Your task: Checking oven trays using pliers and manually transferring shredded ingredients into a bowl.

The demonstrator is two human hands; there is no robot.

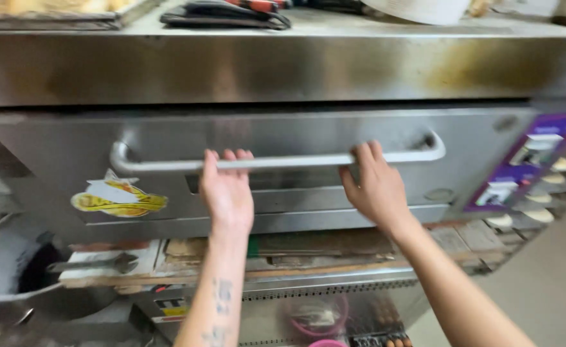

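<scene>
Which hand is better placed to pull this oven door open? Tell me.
Neither clearly: left hand and right hand both grip the long handle bar. The left sits nearer its middle, so perhaps slightly better.

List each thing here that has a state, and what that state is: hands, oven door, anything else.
left hand: fingers hooked over the handle bar, gripping.
right hand: gripping the same bar.
handle bar: held by both hands.
oven door: looks shut or nearly so; blurred.
sticker: peeling, worn.
</scene>
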